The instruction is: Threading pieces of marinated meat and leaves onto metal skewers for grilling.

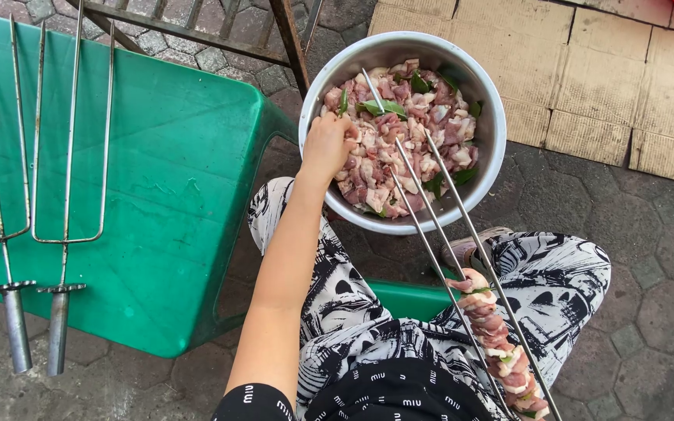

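Two long prongs of a metal skewer [431,210] cross the steel bowl [490,125], tips resting among raw meat chunks [399,148] with green leaves. I see my left hand [328,144] reaching into the bowl, fingers down in the meat (whether the grip has closed on a piece, I cannot tell). Threaded meat [501,351] sits low on the skewer, over my patterned trousers. Right hand out of view. Left of me, two empty double-pronged skewers [37,195] lie on a green plastic surface [173,179].
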